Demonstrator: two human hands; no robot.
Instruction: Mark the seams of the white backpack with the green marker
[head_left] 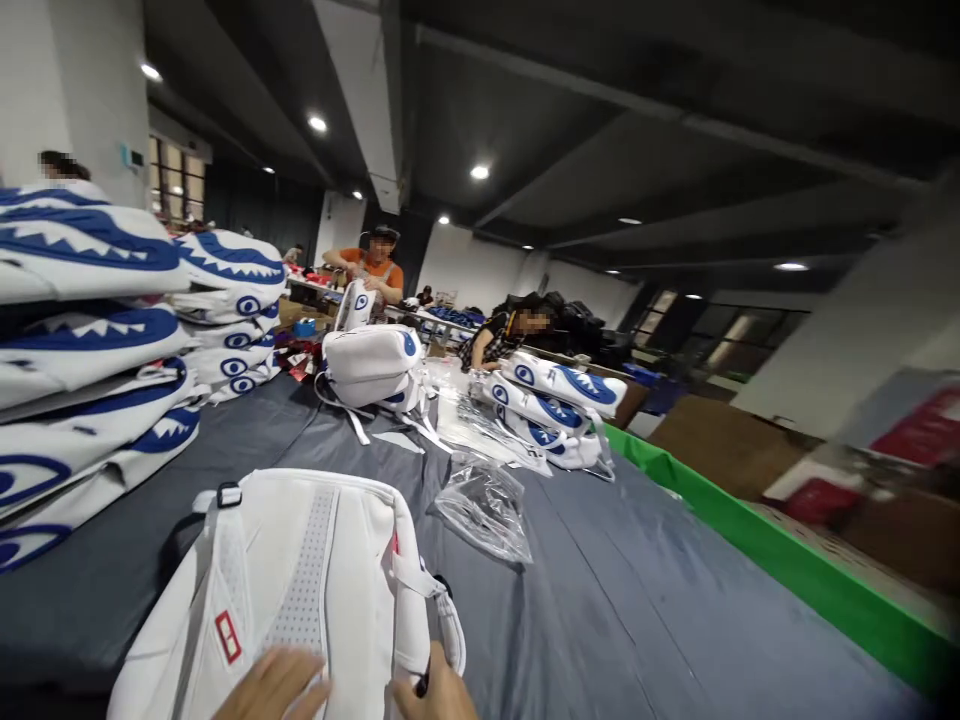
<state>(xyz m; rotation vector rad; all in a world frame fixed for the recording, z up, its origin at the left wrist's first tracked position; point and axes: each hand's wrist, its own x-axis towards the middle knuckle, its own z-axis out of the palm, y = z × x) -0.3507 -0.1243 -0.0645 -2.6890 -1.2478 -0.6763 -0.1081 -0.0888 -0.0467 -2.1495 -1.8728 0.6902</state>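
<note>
Left hand [279, 686], open with fingers extended, lies over a white backpack [360, 570], set back panel up on the near part of the dark table [600, 620]. Right hand [441, 692] curls at the backpack's right edge; whether it grips anything cannot be told. Beyond, farther right, lies a clear plastic bag [486, 508].

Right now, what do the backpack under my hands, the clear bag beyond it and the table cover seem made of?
Backpack: probably matte synthetic fabric, with a dotted mesh-like strip. Clear bag: thin glossy plastic film, judging by wrinkled highlights. Table cover: creased, faintly shiny sheet, perhaps vinyl or coated cloth.
</note>
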